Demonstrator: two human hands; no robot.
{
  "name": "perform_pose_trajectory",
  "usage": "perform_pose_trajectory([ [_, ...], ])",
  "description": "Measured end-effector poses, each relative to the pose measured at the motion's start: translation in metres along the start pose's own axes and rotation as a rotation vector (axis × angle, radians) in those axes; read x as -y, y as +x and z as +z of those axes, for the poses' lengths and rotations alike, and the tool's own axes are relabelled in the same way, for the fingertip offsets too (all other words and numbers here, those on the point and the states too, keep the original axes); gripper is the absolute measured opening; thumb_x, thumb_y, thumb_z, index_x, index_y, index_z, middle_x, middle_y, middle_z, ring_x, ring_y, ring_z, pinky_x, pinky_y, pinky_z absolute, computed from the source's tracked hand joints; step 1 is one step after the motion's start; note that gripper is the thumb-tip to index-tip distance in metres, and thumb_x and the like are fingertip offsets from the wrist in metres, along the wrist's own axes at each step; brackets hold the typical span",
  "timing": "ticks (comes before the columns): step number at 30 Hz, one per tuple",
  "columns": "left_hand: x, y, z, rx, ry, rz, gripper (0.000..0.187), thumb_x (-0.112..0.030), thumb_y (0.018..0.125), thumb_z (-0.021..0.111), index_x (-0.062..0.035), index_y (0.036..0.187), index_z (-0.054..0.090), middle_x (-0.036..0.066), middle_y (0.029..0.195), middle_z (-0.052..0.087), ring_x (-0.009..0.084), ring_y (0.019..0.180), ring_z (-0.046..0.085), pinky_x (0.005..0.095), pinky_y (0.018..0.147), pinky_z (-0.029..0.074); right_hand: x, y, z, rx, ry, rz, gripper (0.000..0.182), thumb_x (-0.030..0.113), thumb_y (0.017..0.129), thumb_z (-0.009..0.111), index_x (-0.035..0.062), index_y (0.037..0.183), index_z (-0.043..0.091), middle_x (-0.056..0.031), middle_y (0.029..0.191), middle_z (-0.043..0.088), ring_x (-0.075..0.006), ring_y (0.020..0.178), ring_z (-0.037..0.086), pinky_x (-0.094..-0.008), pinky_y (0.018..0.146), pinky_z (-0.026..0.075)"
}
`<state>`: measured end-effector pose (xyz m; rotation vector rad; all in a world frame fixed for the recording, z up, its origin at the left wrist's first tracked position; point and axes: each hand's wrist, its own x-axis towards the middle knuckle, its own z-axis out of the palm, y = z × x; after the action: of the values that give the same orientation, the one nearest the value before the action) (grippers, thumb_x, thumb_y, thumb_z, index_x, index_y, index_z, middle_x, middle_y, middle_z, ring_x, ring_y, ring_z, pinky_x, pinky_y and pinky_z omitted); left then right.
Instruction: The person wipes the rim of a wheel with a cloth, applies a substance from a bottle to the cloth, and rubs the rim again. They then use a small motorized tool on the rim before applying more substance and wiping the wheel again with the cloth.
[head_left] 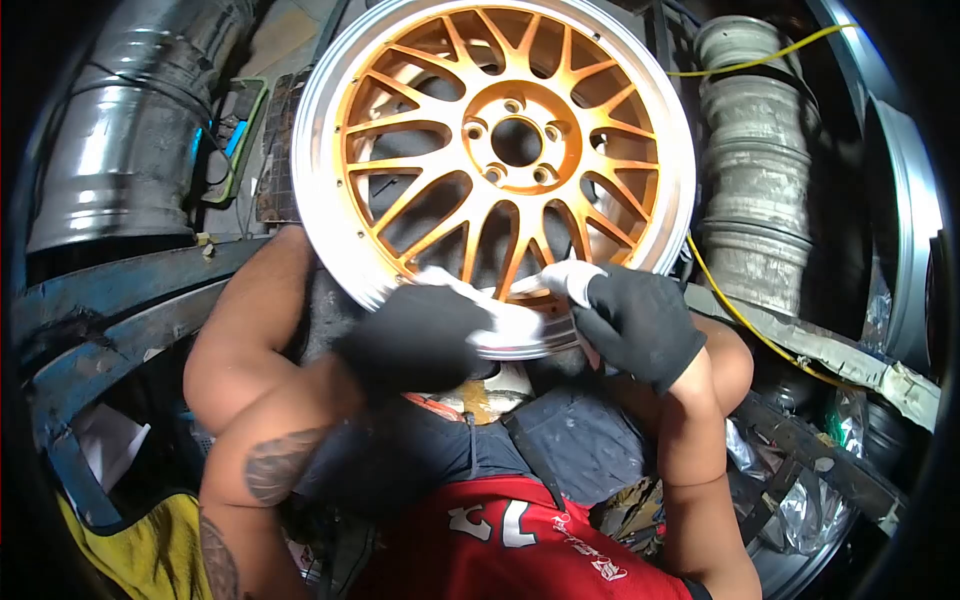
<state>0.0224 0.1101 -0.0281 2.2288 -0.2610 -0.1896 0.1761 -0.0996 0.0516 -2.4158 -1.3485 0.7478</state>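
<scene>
A wheel rim [560, 195] with gold spokes and a polished silver lip stands upright between my knees, its face toward me. My left hand [415, 338], in a black glove and blurred by motion, is closed on a white cloth [515, 325] at the lower lip. Also gloved in black, my right hand [645, 325] is at the lower right of the rim. Its thumb and fingers pinch a piece of white cloth [575, 280] close to the bottom spokes. The fingertips of the left hand are hidden by cloth and blur.
Bare metal rims [755, 170] are stacked at the right, and larger silver rims [125, 130] stand at the left. A yellow cable [735, 300] runs down the right side. Blue metal framing [110, 290] crosses the left; a yellow towel [150, 550] hangs at lower left.
</scene>
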Motion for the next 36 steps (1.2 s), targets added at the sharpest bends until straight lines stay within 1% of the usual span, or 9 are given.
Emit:
perform_pose_trajectory([
  [2, 0.003, 0.000, -0.037, 0.238, 0.078, -0.155, 0.030, -0.027, 0.081, 0.068, -0.0100, 0.105, 0.074, 0.016, 0.094, 0.072, 0.0366, 0.087, 0.069, 0.0476, 0.075, 0.055, -0.007, 0.001, -0.001, -0.033, -0.037, 0.066, 0.033, 0.013, 0.089, 0.058, 0.0084, 0.119, 0.070, -0.0072, 0.062, 0.063, -0.0276, 0.062, 0.066, -0.0388, 0.063, 0.052],
  [5, -0.004, 0.011, 0.003, 0.047, -0.007, 0.059, 0.026, -0.025, 0.081, 0.066, -0.0102, 0.101, 0.073, 0.016, 0.090, 0.072, 0.0370, 0.085, 0.070, 0.0482, 0.074, 0.055, 0.000, 0.003, 0.000, -0.102, -0.052, 0.064, 0.031, 0.014, 0.091, 0.058, 0.0079, 0.119, 0.071, -0.0112, 0.068, 0.065, -0.0318, 0.067, 0.066, -0.0399, 0.065, 0.052],
  [11, 0.004, -0.007, -0.047, 0.224, 0.199, -0.192, 0.026, -0.018, 0.082, 0.060, -0.0113, 0.105, 0.070, 0.017, 0.087, 0.071, 0.0379, 0.084, 0.069, 0.0482, 0.076, 0.055, -0.010, -0.005, -0.002, 0.043, 0.149, 0.041, 0.031, 0.013, 0.094, 0.055, 0.0064, 0.121, 0.068, -0.0078, 0.063, 0.064, -0.0264, 0.059, 0.065, -0.0375, 0.063, 0.052],
  [16, 0.020, -0.011, -0.084, 0.031, 0.396, -0.434, 0.031, -0.015, 0.080, 0.056, -0.0082, 0.107, 0.069, 0.020, 0.088, 0.071, 0.0390, 0.085, 0.069, 0.0504, 0.080, 0.054, 0.004, 0.007, 0.026, 0.308, 0.186, -0.044, 0.021, 0.025, 0.091, 0.055, 0.0065, 0.090, 0.066, -0.0128, 0.067, 0.064, -0.0376, 0.075, 0.065, -0.0474, 0.070, 0.051],
  [21, 0.028, -0.015, -0.088, 0.057, 0.389, -0.367, 0.034, -0.015, 0.082, 0.057, -0.0049, 0.112, 0.068, 0.020, 0.092, 0.072, 0.0396, 0.085, 0.069, 0.0497, 0.080, 0.055, 0.025, 0.011, 0.042, 0.369, -0.055, 0.137, 0.021, 0.027, 0.092, 0.055, 0.0085, 0.090, 0.065, -0.0162, 0.071, 0.067, -0.0405, 0.069, 0.066, -0.0525, 0.066, 0.051],
  [23, 0.034, -0.016, -0.082, 0.071, 0.384, -0.324, 0.035, -0.015, 0.083, 0.058, -0.0056, 0.115, 0.068, 0.020, 0.091, 0.071, 0.0391, 0.084, 0.070, 0.0493, 0.079, 0.055, 0.028, 0.020, 0.056, 0.324, 0.022, 0.031, 0.021, 0.027, 0.091, 0.056, 0.0097, 0.090, 0.067, -0.0160, 0.070, 0.067, -0.0392, 0.071, 0.067, -0.0507, 0.068, 0.052],
  [24, 0.028, -0.017, -0.081, 0.033, 0.404, -0.283, 0.019, -0.014, 0.083, 0.059, -0.0030, 0.095, 0.068, 0.020, 0.087, 0.071, 0.0370, 0.083, 0.071, 0.0469, 0.077, 0.056, 0.032, 0.027, 0.067, 0.302, 0.040, -0.013, 0.021, 0.027, 0.091, 0.056, 0.0102, 0.090, 0.068, -0.0159, 0.070, 0.067, -0.0388, 0.071, 0.067, -0.0501, 0.068, 0.052],
  [33, 0.022, -0.022, -0.063, 0.023, 0.360, -0.280, 0.025, -0.011, 0.081, 0.059, -0.0029, 0.103, 0.068, 0.018, 0.088, 0.071, 0.0364, 0.084, 0.070, 0.0472, 0.078, 0.054, 0.043, 0.045, 0.056, 0.408, -0.040, -0.058, 0.028, 0.030, 0.089, 0.056, 0.0054, 0.082, 0.066, -0.0207, 0.071, 0.066, -0.0399, 0.073, 0.067, -0.0498, 0.070, 0.052],
  [36, 0.017, -0.016, -0.060, 0.069, 0.323, -0.277, 0.025, -0.009, 0.080, 0.059, -0.0031, 0.102, 0.068, 0.018, 0.087, 0.071, 0.0371, 0.085, 0.069, 0.0483, 0.079, 0.054, 0.036, 0.042, 0.045, 0.579, 0.035, 0.162, 0.028, 0.033, 0.089, 0.058, 0.0065, 0.084, 0.067, -0.0200, 0.072, 0.067, -0.0408, 0.070, 0.067, -0.0515, 0.067, 0.052],
])
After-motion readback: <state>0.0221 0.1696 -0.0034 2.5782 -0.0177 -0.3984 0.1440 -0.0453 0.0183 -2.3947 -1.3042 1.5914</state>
